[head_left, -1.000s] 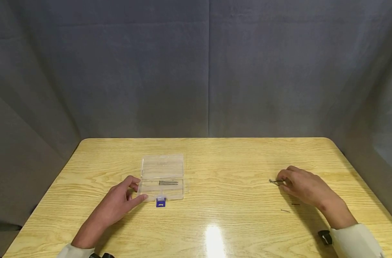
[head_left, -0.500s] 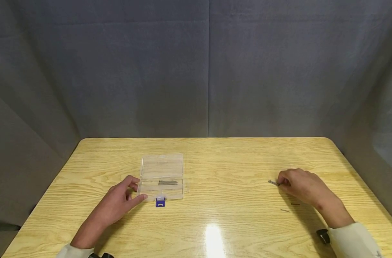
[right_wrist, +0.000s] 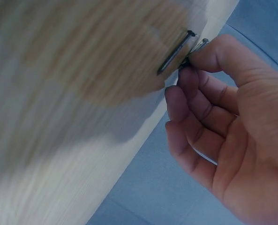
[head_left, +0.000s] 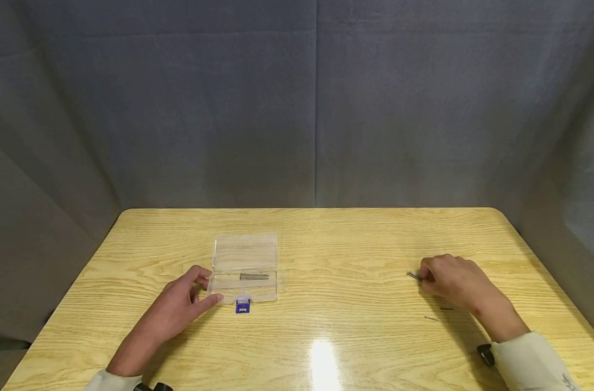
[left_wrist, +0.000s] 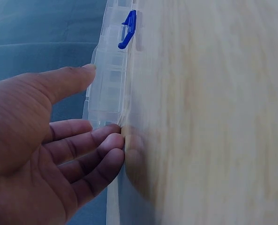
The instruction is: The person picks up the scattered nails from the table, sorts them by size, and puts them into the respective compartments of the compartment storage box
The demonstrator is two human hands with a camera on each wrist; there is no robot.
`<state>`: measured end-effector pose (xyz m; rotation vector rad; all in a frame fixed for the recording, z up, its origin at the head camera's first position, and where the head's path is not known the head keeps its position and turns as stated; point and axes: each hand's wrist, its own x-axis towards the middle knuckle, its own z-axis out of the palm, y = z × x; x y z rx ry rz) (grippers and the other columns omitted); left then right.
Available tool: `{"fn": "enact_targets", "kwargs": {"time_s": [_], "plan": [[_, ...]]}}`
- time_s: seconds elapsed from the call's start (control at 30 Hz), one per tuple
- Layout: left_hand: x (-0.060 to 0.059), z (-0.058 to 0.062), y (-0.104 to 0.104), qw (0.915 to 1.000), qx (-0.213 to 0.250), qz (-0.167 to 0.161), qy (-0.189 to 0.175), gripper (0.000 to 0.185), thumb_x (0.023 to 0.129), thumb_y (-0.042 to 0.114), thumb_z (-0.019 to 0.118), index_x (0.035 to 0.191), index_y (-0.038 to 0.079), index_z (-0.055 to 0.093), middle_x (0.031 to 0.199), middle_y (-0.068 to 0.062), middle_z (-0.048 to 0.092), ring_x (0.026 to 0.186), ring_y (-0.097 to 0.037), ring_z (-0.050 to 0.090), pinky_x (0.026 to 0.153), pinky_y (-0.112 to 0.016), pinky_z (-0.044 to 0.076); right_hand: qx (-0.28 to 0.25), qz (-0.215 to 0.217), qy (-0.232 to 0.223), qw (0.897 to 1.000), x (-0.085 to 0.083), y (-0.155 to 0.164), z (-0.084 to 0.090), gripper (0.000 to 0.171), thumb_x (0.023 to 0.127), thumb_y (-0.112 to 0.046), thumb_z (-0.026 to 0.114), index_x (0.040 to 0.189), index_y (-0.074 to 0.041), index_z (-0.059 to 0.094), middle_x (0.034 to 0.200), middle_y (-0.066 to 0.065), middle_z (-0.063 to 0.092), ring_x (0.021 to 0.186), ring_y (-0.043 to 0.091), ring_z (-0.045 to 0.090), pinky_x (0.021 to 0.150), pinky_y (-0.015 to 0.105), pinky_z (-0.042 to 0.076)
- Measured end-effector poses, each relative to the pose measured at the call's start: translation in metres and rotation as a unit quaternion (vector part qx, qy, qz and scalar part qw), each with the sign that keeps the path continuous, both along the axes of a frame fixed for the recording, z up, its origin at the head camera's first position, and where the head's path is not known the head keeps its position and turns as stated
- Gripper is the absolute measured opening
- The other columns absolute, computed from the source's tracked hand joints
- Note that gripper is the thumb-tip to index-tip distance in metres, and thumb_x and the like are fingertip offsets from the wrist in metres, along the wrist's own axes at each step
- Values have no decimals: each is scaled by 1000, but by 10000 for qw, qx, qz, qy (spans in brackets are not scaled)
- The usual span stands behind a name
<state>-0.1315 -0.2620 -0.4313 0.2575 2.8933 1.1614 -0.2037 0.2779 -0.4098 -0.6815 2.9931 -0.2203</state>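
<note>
The counter (head_left: 351, 233) has open room across its middle and toward its twelve o'clock edge. At nine, the left hand (head_left: 175, 305) grips the open box (head_left: 258, 290); at three, the right hand (head_left: 458, 278) has just closed in, pinching a nail (right_wrist: 202, 43), so a pick-up looks under way. Small nails (head_left: 431, 318) lie at four.

The box (head_left: 260, 292) looks clear plastic, nails (right_wrist: 175, 52) metal, table (head_left: 351, 260) glossy wood, curtain (head_left: 219, 108) matt cloth.
</note>
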Motion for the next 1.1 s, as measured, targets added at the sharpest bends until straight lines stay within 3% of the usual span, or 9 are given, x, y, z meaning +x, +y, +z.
{"fn": "enact_targets", "kwargs": {"time_s": [0.3,1.1], "plan": [[1,1,1,10000,29,51,12,45,95,21,78,129,2,56,111,-12,65,71,-16,52,58,-30,44,-82,-38,-287,9995,0,-1,0,20,87,-13,79,81,-20,61,75,-9,53,64,11,45,58,34,38],[0,0,1,10000,-33,48,6,44,95,21,78,128,2,56,110,-11,65,71,-17,51,58,-30,43,-82,197,106,9997,4,-1,-2,29,88,-14,81,76,-21,55,72,-10,49,62,10,42,56,33,37]]}}
